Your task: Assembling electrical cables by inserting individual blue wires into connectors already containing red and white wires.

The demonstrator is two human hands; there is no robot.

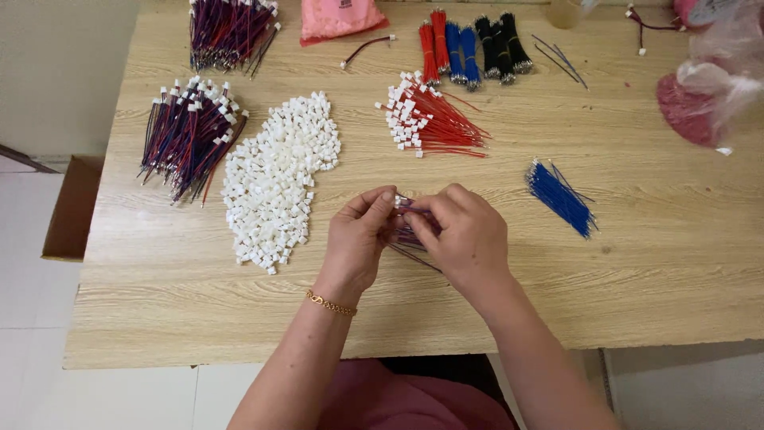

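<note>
Holding a small bunch of thin wires (pixel 407 236) between both hands, just above the near middle of the wooden table (pixel 637 271). My left hand (pixel 360 235) is pinched narrow around the bunch from the left; my right hand (pixel 464 231) is closed over its upper end, fingertips meeting the left thumb at what looks like a small white connector (pixel 398 201). Much of the bunch is hidden by my fingers.

Orientation: connector end up and away from me, free ends trailing toward me and to the right. Long axis runs diagonally, upper left to lower right.

Progress, judged from the stock lying out: the pile of loose white connector housings (pixel 278 179) just left of my hands is still large. Farther left, a heap of red-and-blue wire sets with white connectors (pixel 189 135) looks finished; another such bundle (pixel 229 30) lies at the far edge. Right of my hands, loose blue wires (pixel 561 197) wait. Beyond, red wires with white connectors (pixel 426 119) appear half done. At the far edge, tied bundles of red, blue and black wires (pixel 471 44) sit unopened. Estimate: well under way, much left.
</note>
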